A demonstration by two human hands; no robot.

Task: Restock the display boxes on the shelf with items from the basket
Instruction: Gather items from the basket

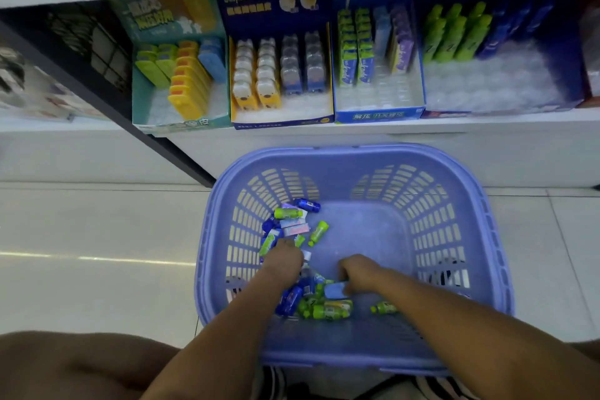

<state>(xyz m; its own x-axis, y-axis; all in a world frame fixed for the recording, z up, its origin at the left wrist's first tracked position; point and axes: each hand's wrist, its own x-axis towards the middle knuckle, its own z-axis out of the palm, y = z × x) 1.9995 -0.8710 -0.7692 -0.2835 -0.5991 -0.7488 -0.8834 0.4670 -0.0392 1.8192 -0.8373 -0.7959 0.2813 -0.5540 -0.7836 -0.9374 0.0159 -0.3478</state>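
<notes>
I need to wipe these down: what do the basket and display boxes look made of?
Basket: moulded plastic, lilac, faintly glossy; slotted walls and rolled rim suggest it. Display boxes: probably printed cardboard, matte; thin flat walls with printed fronts.

2 bare forearms, bare knee, black-and-white striped fabric

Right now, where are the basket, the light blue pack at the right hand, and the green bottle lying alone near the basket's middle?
basket (373, 156): head view, far rim.
light blue pack (336, 290): head view, its flat top face.
green bottle (318, 232): head view, middle of its body.
</notes>
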